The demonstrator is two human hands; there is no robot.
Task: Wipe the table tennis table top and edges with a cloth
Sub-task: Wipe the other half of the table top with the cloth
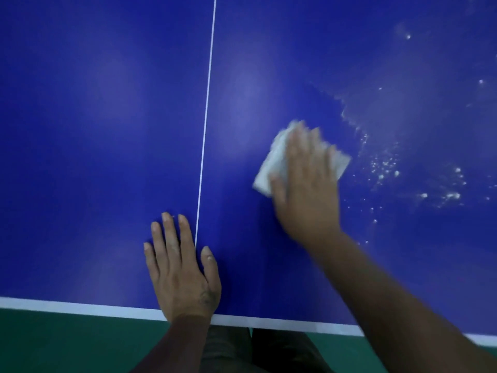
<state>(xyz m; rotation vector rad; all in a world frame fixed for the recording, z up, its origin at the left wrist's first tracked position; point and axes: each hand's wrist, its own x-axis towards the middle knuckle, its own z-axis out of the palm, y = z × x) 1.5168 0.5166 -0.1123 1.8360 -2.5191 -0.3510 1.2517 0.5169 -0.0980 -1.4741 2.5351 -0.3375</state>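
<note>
Right hand (pixel 306 189): fingers straight, pressing white cloth (pixel 270 168) onto blue surface (pixel 94 130).
Left hand (pixel 183 270): fingers flat, spread, holding nothing.

floor (pixel 67 343): plain dark green, matte | place: strip along the bottom, 7 to 5 o'clock | light: dim, diffuse

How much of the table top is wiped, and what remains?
Done, apparently: the table top left of the cloth looks free of marks. In hand: the right hand presses the cloth flat near the white specks; the left hand rests flat. Left: the specks and smears at right, probably the edges.
</note>
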